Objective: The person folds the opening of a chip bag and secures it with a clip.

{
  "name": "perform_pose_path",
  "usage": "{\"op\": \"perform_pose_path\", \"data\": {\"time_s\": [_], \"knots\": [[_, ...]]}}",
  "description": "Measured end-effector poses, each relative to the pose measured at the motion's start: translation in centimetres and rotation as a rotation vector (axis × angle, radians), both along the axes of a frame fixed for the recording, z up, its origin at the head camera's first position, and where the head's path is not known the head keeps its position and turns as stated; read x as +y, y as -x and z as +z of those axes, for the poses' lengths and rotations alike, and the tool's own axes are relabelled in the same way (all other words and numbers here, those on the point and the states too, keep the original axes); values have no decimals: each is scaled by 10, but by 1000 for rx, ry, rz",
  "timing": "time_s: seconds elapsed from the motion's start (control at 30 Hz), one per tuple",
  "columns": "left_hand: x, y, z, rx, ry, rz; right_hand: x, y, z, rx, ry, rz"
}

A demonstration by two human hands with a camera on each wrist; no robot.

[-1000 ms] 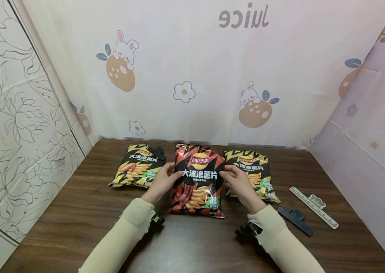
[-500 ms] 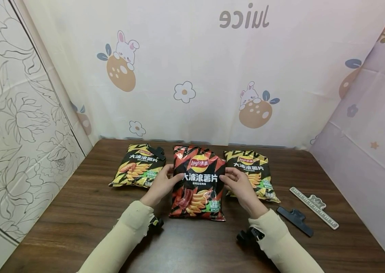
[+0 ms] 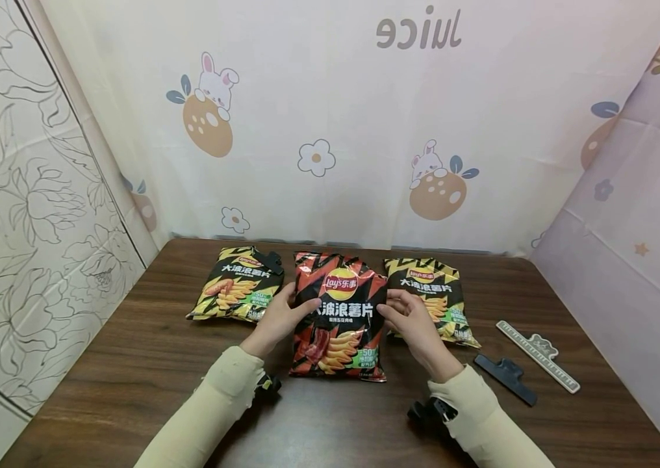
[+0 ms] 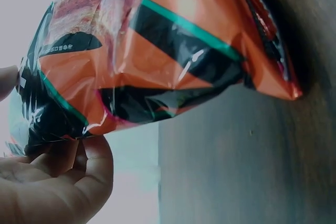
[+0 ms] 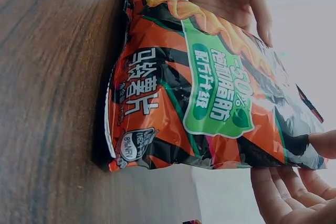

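Observation:
Both hands hold a red and black bag of potato chips [image 3: 338,335] by its two sides. The left hand [image 3: 279,318] grips the left side, thumb on the front and fingers behind. On the opposite side the right hand [image 3: 418,325] pinches the bag likewise, its fingers partly hidden behind. In the right wrist view the bag's lower end [image 5: 113,129] is at the tabletop while the upper part leans up off it. A yellow and black chip bag [image 3: 230,289] lies left of the hands, with a black clip [image 3: 270,261] at its upper right corner.
Another yellow chip bag [image 3: 432,286] lies behind the right hand. Further right on the wooden table [image 3: 131,390] are a black bag clip [image 3: 505,377] and a white bag clip [image 3: 537,354]. A printed curtain [image 3: 318,97] hangs behind the table.
The red chip bag has shifted slightly toward the person, its top a little to the left. Both hands have moved with it, still holding its sides. The other bags and clips stay put.

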State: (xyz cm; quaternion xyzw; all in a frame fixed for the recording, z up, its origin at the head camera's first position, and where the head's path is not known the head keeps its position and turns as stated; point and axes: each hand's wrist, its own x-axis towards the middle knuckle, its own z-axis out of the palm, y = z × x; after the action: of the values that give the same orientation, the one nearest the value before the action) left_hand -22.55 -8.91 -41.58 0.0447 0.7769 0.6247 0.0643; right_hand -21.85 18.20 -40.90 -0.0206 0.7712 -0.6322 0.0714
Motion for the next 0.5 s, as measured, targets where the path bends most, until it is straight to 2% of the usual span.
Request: {"op": "perform_pose_path", "data": {"time_s": [0.3, 0.5], "knots": [[1, 0, -1, -6, -37, -20, 0, -5, -2, 1, 6, -9], [2, -1, -4, 18, -27, 9, 1, -6, -4, 11, 16, -9]]}}
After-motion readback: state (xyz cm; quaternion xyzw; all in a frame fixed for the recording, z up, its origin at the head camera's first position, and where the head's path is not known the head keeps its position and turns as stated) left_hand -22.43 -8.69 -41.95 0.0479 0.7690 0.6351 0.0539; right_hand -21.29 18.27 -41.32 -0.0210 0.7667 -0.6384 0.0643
